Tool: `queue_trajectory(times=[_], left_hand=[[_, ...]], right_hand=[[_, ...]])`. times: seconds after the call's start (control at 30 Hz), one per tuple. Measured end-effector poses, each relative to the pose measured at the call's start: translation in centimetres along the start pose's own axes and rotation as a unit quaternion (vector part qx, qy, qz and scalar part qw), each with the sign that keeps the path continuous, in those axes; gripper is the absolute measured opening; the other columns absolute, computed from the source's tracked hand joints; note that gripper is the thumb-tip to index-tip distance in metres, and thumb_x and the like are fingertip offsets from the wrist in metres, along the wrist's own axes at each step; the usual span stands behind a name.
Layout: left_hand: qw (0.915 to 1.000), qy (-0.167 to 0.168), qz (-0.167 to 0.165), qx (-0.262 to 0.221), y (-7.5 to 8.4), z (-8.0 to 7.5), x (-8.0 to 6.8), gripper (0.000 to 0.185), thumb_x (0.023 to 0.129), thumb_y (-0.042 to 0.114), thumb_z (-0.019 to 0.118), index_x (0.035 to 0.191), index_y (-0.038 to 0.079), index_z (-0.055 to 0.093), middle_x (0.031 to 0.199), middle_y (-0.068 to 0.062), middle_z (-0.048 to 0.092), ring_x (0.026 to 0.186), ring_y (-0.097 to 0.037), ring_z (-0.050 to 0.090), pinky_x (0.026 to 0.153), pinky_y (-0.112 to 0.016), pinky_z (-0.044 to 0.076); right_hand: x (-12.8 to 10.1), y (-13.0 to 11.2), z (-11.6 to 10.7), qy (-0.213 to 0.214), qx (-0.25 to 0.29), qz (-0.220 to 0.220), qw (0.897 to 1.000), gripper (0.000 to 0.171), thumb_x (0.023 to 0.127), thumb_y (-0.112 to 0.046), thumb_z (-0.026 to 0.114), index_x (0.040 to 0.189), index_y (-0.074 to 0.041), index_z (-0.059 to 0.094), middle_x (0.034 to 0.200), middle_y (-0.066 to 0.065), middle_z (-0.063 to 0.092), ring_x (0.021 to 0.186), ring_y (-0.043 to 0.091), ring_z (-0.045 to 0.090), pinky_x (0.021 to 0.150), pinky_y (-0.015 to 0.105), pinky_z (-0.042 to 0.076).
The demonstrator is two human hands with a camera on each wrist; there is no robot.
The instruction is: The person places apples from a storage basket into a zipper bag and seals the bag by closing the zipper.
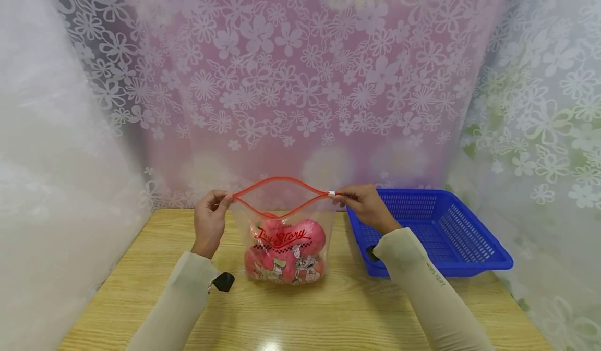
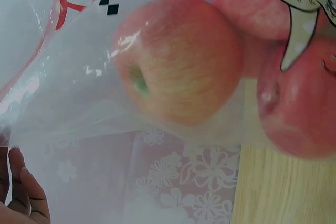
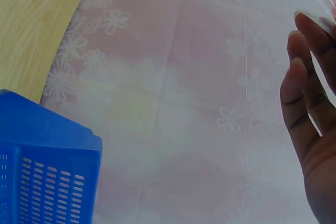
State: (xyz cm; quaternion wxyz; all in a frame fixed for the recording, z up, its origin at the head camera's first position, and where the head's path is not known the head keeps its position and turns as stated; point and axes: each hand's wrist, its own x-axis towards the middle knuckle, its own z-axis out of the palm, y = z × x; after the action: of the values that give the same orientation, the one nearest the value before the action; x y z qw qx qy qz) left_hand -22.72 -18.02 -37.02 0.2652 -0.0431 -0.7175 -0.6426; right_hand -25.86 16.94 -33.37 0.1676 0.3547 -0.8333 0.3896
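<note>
A clear zip bag with a red zip edge and a printed "Toy Story" picture stands upright on the table, its mouth spread apart. Several red apples fill its lower part. At the bag's top left corner, the thumb and fingertips of my left hand pinch the edge. My right hand grips the top right corner, beside the white zip slider. In the right wrist view, the fingers lie bent near the bag's edge, with the grip itself cut off by the frame.
To the right, a blue plastic basket with slotted walls sits on the wooden table, partly behind my right hand and sleeve. Flower-patterned sheeting hangs at the back and along both sides.
</note>
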Motion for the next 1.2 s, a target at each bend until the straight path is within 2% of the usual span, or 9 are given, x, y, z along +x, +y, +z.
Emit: queue_trajectory(times=[0.2, 0.37, 0.5, 0.6, 0.77, 0.9, 1.0, 1.07, 1.2], left_hand=[[0.9996, -0.025, -0.003, -0.009, -1.0, -0.9, -0.2, 0.022, 0.095, 0.016, 0.060, 0.096, -0.005, 0.066, 0.084, 0.008, 0.064, 0.084, -0.018, 0.058, 0.077, -0.021, 0.046], [0.9965, -0.075, -0.008, -0.034, -1.4, -2.0, -0.3, 0.025, 0.096, 0.014, 0.060, 0.101, -0.010, 0.063, 0.086, 0.011, 0.064, 0.089, -0.015, 0.060, 0.083, -0.020, 0.048], [0.9921, -0.117, -0.009, -0.044, -1.5, -2.7, -0.1, 0.027, 0.097, 0.016, 0.059, 0.104, -0.010, 0.062, 0.090, 0.011, 0.065, 0.091, -0.011, 0.059, 0.088, -0.021, 0.047], [0.9899, -0.136, -0.006, -0.039, -1.4, -2.7, 0.1, 0.029, 0.098, 0.020, 0.058, 0.105, -0.008, 0.062, 0.093, 0.009, 0.066, 0.094, -0.015, 0.059, 0.088, -0.022, 0.047], [0.9899, -0.141, -0.006, -0.010, -1.0, -2.2, 0.3, 0.036, 0.098, 0.030, 0.057, 0.108, -0.004, 0.062, 0.097, 0.003, 0.065, 0.100, -0.025, 0.058, 0.090, -0.025, 0.046], [0.9932, -0.111, -0.014, 0.030, -0.4, -1.9, 0.5, 0.040, 0.098, 0.037, 0.056, 0.115, 0.001, 0.061, 0.102, -0.005, 0.063, 0.101, -0.022, 0.055, 0.090, -0.031, 0.043], [0.9929, -0.091, 0.001, 0.077, 0.3, -1.6, 0.6, 0.042, 0.097, 0.041, 0.056, 0.119, 0.006, 0.060, 0.109, -0.009, 0.061, 0.099, -0.020, 0.053, 0.088, -0.035, 0.041], [0.9896, -0.087, 0.030, 0.111, 1.3, -1.3, 0.7, 0.039, 0.097, 0.039, 0.057, 0.120, 0.008, 0.060, 0.112, -0.011, 0.060, 0.101, -0.023, 0.052, 0.088, -0.039, 0.041], [0.9695, -0.108, 0.120, 0.184, 4.1, 0.0, 0.9, 0.029, 0.095, 0.028, 0.063, 0.114, 0.007, 0.064, 0.114, -0.014, 0.061, 0.105, -0.031, 0.051, 0.089, -0.048, 0.042]], right_hand=[[-0.9, -0.1, 0.5, 0.015, 0.023, 0.000, 1.000, 0.015, 0.092, -0.002, 0.061, 0.099, 0.001, 0.074, 0.084, 0.008, 0.072, 0.071, 0.015, 0.064, 0.063, 0.031, 0.056], [-1.8, -0.5, 1.0, 0.029, 0.027, -0.001, 0.999, 0.016, 0.092, 0.000, 0.061, 0.101, 0.001, 0.074, 0.085, 0.008, 0.072, 0.070, 0.009, 0.062, 0.062, 0.030, 0.055], [-1.9, -0.7, 1.1, 0.038, 0.032, -0.006, 0.999, 0.015, 0.091, 0.003, 0.061, 0.099, 0.002, 0.074, 0.085, 0.011, 0.071, 0.069, 0.012, 0.063, 0.062, 0.028, 0.055], [-1.9, -0.7, 1.1, 0.045, 0.028, -0.011, 0.999, 0.014, 0.089, 0.003, 0.064, 0.097, 0.001, 0.074, 0.084, 0.010, 0.071, 0.068, 0.013, 0.064, 0.061, 0.027, 0.054], [-1.9, -0.7, 1.0, 0.052, 0.020, -0.025, 0.998, 0.013, 0.088, -0.001, 0.067, 0.097, -0.004, 0.076, 0.084, 0.005, 0.072, 0.069, 0.020, 0.066, 0.060, 0.029, 0.054], [-2.0, -0.5, 1.1, 0.048, 0.013, -0.031, 0.998, 0.011, 0.088, -0.002, 0.067, 0.095, -0.005, 0.076, 0.084, 0.003, 0.071, 0.069, 0.022, 0.065, 0.060, 0.032, 0.054], [-2.2, -0.5, 1.1, 0.047, 0.011, -0.031, 0.998, 0.011, 0.088, -0.002, 0.068, 0.095, -0.005, 0.076, 0.084, 0.003, 0.071, 0.070, 0.022, 0.065, 0.060, 0.030, 0.054], [-2.3, -0.5, 1.2, 0.048, 0.012, -0.031, 0.998, 0.011, 0.087, -0.002, 0.068, 0.095, -0.006, 0.076, 0.085, 0.003, 0.071, 0.069, 0.021, 0.065, 0.060, 0.031, 0.055], [-2.4, -0.7, 1.1, 0.051, 0.011, -0.033, 0.998, 0.011, 0.087, -0.003, 0.069, 0.094, -0.007, 0.076, 0.085, 0.004, 0.072, 0.070, 0.017, 0.065, 0.062, 0.029, 0.055]])
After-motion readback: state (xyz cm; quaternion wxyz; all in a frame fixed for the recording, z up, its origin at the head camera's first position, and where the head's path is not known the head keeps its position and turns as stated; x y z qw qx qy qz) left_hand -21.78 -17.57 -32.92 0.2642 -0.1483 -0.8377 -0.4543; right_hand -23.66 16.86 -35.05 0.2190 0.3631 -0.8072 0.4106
